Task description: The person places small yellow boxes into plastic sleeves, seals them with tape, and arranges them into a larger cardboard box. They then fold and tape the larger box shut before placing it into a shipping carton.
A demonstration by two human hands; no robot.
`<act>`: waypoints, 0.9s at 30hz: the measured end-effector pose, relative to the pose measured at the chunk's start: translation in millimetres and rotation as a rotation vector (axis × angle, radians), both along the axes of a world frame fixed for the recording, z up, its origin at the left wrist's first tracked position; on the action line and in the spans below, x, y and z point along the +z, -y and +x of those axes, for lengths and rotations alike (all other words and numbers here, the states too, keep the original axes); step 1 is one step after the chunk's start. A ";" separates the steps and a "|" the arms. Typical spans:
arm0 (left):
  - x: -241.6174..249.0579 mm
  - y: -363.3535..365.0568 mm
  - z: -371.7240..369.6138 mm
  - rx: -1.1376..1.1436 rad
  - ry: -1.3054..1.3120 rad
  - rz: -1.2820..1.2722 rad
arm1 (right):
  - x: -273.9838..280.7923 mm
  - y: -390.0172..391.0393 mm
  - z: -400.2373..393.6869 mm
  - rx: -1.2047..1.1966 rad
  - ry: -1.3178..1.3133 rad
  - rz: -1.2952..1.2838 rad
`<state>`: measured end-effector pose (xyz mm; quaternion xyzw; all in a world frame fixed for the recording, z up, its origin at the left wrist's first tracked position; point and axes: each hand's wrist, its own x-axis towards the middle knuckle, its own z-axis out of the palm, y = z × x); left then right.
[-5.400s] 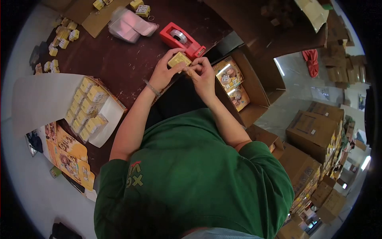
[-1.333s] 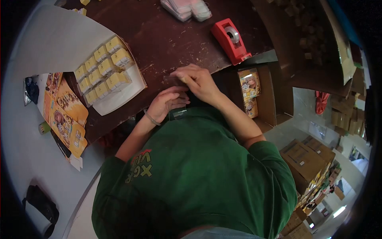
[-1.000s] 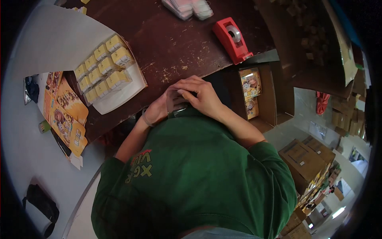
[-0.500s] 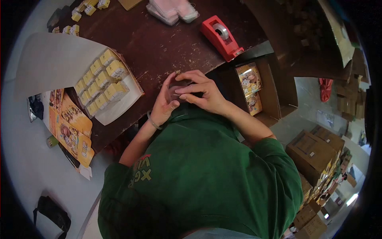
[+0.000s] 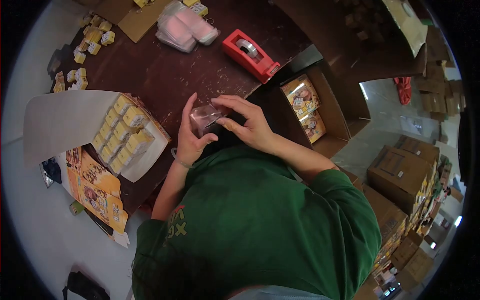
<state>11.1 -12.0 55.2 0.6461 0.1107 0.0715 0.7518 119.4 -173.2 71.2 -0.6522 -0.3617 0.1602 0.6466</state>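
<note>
A small clear plastic box (image 5: 204,120) with a pinkish tint is between my two hands, above the table's near edge. My left hand (image 5: 189,137) supports it from the left, its fingers pointing up along the side and its thumb below. From the right, my right hand (image 5: 251,124) grips the box's edge with thumb and fingertips. Left of my hands, an open display carton (image 5: 162,131) holds rows of small yellow-and-white boxes (image 5: 122,132). A stack of flat pinkish clear sleeves (image 5: 182,25) lies beyond my hands, near a red tape dispenser (image 5: 250,56).
Several small yellow boxes (image 5: 92,37) are scattered at the table's far left. Folded printed cartons (image 5: 97,192) overhang the left edge. To the right, an open cardboard box (image 5: 327,100) contains printed packages (image 5: 302,102). Stacked cartons (image 5: 400,172) stand on the floor.
The camera view has shifted, so the table items appear moved. My hands have opened out around the clear box, which shows more now, and my left fingers have straightened.
</note>
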 end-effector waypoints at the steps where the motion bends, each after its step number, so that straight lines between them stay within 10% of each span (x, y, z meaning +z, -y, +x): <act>1: -2.4 -0.9 -0.1 0.017 -0.002 0.046 | 1.2 1.1 -0.1 -0.013 -0.034 -0.009; 17: -5.6 -2.0 -10.2 0.028 -0.013 0.395 | 15.3 6.7 0.4 0.054 -0.014 -0.126; 20: 0.4 5.9 -6.2 0.041 0.018 -0.051 | 5.8 5.2 1.4 0.073 0.227 -0.085; 27: -15.9 10.5 -8.7 0.031 -0.067 -0.194 | -14.1 3.2 6.6 0.092 0.452 -0.128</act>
